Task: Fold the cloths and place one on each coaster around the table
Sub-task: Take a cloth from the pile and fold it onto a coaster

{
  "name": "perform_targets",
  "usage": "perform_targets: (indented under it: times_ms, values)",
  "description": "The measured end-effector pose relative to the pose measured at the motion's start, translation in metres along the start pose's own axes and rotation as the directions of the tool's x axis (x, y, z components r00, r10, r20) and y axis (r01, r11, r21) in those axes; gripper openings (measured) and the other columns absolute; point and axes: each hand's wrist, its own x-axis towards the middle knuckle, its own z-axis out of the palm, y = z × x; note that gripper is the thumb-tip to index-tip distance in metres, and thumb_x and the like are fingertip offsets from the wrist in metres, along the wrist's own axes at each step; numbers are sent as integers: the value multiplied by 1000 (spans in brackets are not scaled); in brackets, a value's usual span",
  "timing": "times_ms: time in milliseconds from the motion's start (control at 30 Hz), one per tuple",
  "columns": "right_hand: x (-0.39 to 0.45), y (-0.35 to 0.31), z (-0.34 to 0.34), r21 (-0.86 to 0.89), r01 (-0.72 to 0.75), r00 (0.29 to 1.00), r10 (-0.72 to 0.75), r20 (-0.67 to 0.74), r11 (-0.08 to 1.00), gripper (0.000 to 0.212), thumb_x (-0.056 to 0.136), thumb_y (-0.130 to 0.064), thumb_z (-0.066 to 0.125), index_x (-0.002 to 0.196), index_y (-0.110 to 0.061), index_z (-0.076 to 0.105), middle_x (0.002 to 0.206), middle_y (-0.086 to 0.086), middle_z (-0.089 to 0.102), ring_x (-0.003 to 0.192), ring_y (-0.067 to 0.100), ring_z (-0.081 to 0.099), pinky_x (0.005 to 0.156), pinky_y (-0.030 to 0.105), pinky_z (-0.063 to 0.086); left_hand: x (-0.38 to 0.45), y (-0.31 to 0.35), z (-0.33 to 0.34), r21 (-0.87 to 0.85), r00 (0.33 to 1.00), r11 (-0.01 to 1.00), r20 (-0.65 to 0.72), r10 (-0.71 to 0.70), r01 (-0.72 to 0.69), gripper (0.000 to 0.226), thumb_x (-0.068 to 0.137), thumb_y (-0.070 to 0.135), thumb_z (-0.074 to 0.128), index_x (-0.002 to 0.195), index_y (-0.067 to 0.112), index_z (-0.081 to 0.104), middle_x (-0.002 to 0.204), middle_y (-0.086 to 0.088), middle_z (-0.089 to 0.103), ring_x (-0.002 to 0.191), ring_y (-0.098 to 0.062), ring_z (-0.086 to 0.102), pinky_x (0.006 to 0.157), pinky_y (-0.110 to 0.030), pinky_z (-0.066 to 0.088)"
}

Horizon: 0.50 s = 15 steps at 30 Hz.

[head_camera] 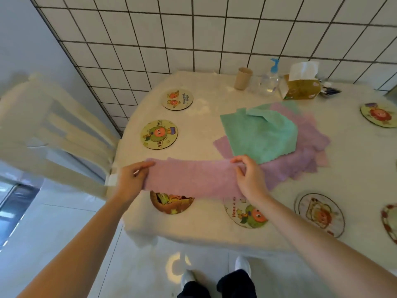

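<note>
A purple cloth (191, 178), folded into a long strip, is stretched between both hands just above the near table edge. My left hand (132, 178) pinches its left end and my right hand (250, 177) grips its right end. The strip partly hides a brown coaster (171, 204) and a green-character coaster (247, 212). Behind it lies a pile of purple cloths (309, 147) with a green cloth (261, 132) on top. Round picture coasters ring the table: two at the left (159, 134) (177, 99), one far right (379, 114), two near right (320, 214) (390, 220).
The round white table (354, 168) stands against a tiled wall. At its back are a beige cup (243, 78), a clear pump bottle (270, 79), a tissue box (300, 87) and small items (329, 89). A cream chair (53, 130) stands to the left.
</note>
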Motion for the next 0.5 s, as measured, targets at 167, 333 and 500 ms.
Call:
perform_targets:
  times_ms: [167, 333, 500]
  values:
    - [23, -60, -2, 51, 103, 991, -98, -95, 993, 28, 91, 0, 47, 112, -11, 62, 113, -5, 60, 102, -2, 50, 83, -6, 29, 19, 29, -35, -153, 988, 984, -133, 75, -95, 32, 97, 12, 50, 121, 27, 63, 120, 0, 58, 98, -11, 55, 69, -13, 51]
    - [-3, -48, 6, 80, 230, 966, -218, -137, 970, 30, 89, 6, 49, 109, -12, 63, 109, -6, 62, 97, -8, 55, 90, 10, 41, -5, -1, -41, -15, 977, 986, -138, 160, -163, 33, 97, 19, 50, 127, 28, 59, 117, 11, 56, 96, -7, 57, 74, -19, 48]
    - [-38, 24, 49, -82, -39, 996, 46, 83, 996, 28, 88, 4, 51, 105, -14, 64, 109, 0, 63, 80, -6, 54, 77, 18, 40, -26, -90, -7, -14, 984, 985, 62, -169, 170, 23, 93, 20, 58, 115, 24, 63, 132, -4, 55, 103, -25, 61, 74, -34, 56]
